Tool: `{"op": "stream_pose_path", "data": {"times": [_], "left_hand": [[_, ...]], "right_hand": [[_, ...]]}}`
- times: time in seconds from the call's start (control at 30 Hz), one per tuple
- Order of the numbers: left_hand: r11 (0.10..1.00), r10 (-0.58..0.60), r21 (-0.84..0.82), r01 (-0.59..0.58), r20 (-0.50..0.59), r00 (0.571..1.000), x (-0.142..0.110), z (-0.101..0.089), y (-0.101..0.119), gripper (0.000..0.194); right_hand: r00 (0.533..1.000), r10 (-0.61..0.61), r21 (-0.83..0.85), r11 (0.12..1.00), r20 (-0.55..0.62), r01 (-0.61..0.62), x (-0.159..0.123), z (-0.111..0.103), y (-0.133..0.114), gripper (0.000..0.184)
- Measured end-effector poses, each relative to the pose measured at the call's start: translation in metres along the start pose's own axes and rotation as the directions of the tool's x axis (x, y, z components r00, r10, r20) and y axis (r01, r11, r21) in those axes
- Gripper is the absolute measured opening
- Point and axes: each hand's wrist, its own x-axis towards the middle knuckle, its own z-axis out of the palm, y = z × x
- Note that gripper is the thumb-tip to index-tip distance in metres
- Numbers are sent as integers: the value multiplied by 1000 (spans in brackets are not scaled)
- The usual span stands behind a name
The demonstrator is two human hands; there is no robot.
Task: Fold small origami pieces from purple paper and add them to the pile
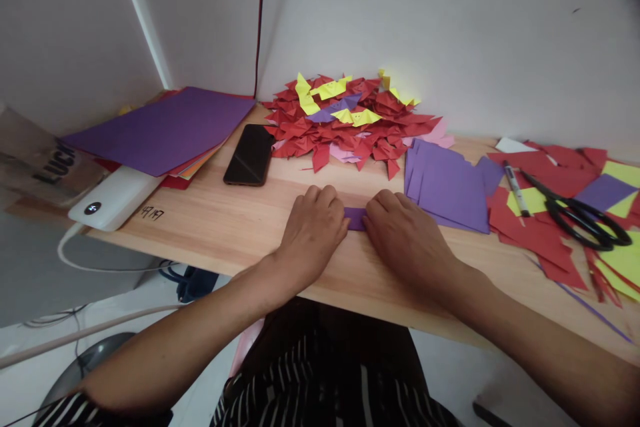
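Between my two hands a small folded piece of purple paper lies at the table's front part, and only its middle shows. My left hand is closed on its left end, fingers curled. On the right end, my right hand is closed too, fingertips bent down to the paper. Just right of that hand lies a stack of purple paper sheets. Behind both hands rises a heap of folded paper shapes, mostly red with some yellow, purple and pink.
Left of the heap lies a black phone. Large coloured sheets rest beside a white power bank with a cable. To the right, black-handled scissors and a marker lie on red and yellow scraps.
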Motion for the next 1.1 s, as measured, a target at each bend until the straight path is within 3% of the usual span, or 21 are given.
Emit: {"op": "stream_pose_path", "data": {"times": [0.17,0.37,0.67,0.8,0.93,1.03,1.1], "left_hand": [[997,78,27,-76,-91,993,-5,7,-7,13],[940,340,68,-334,-153,928,-25,7,-9,23],[960,264,133,-248,-121,957,-35,7,-5,31],[961,245,164,-223,-124,962,-37,7,-4,34],[965,236,149,-218,-120,964,-38,6,-3,35],[963,244,149,-225,-123,962,-37,6,-4,35],[963,245,150,-225,-132,961,-37,6,-4,33]], "right_hand": [[1000,0,7,1000,-13,1,0,0,0,17],[1000,-2,31,1000,-1,2,0,0,1,15],[995,-5,75,997,-96,12,0,4,2,19],[990,98,242,968,-101,-71,-1,6,12,20],[977,205,528,837,-59,-144,-1,3,31,21],[977,199,600,792,-76,-115,-3,-3,39,23],[986,128,603,797,-108,-37,-6,-9,38,24]]}}
